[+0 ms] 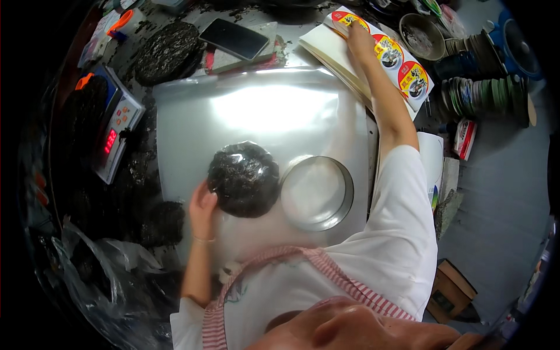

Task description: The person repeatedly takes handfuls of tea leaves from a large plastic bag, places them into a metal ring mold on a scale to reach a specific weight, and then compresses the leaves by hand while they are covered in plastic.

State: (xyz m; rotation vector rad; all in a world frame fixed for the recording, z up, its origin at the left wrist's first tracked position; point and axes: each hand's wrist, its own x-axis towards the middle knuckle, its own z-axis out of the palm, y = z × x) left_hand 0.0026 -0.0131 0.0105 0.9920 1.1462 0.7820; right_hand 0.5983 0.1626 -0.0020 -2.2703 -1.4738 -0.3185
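Note:
In front of me lies a round, dark cake of what looks like dried seaweed, wrapped in clear, shiny plastic film. My left hand grips its left edge, with the thumb at the rim and the other fingers partly hidden. To the right of the cake stands a metal ring mould, open in the middle. At the far right my right hand reaches onto a stack of label sheets. Its fingertips pinch the topmost round red-and-yellow sticker; more printed stickers follow down the sheet.
Clear plastic sheeting covers the work surface. On the left are a digital scale with a lit display, loose dark seaweed and plastic bags. A phone, another seaweed cake, a bowl and tape rolls stand farther off.

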